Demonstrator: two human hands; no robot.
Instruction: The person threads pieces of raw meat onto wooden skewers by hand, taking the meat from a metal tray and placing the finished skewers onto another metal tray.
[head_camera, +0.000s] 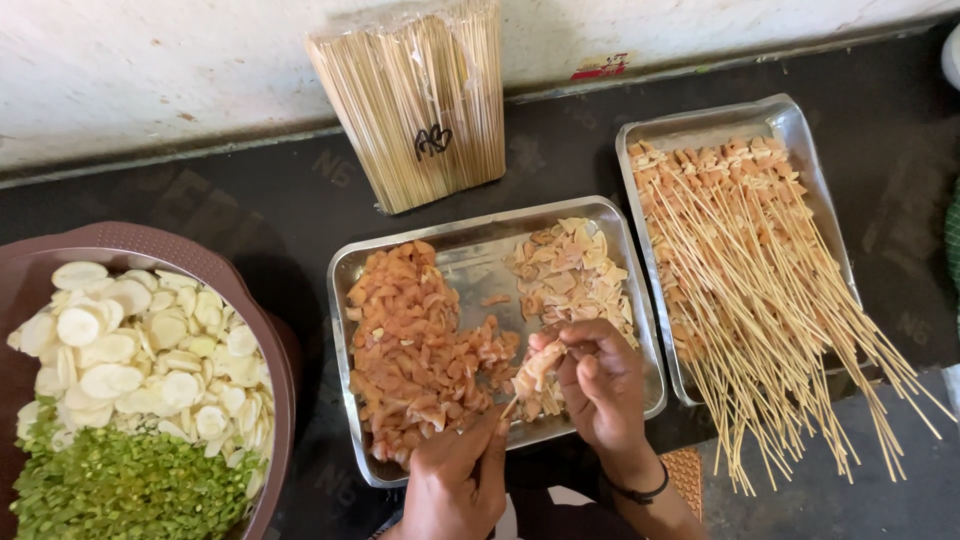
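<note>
Skewer (512, 402) pinched in left hand (455, 480), meat pieces (538, 364) pinched by right hand (600, 385).

The left hand (455, 480) is running off the bottom edge at the wrist, and its fingers are hiding the lower end of the thin skewer (508, 405) beside the middle tray (480, 245). The right hand (600, 385) is covering part of that tray's pale pieces. Left of the tray, the brown bowl (150, 240) is being cut off by the left and bottom edges.
</note>
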